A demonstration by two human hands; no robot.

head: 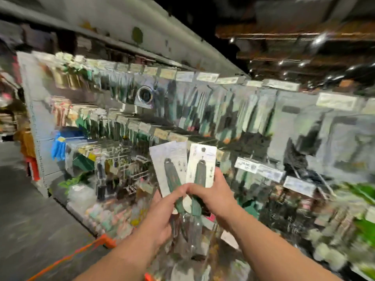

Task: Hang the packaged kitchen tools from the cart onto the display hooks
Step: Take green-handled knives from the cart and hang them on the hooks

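We see two carded kitchen tools — green handles on pale backing cards, the left card (169, 163) and the right card (202, 165) — raised before the blurred display wall (223, 110). Both forearms reach up. Our left hand (162, 211) pinches the left handle; our right hand (213, 197) is curled round the right one.

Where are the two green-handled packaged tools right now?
In the head view, the two packaged tools sit center frame, fanned side by side and held up between the left hand and right hand, in front of the display wall.
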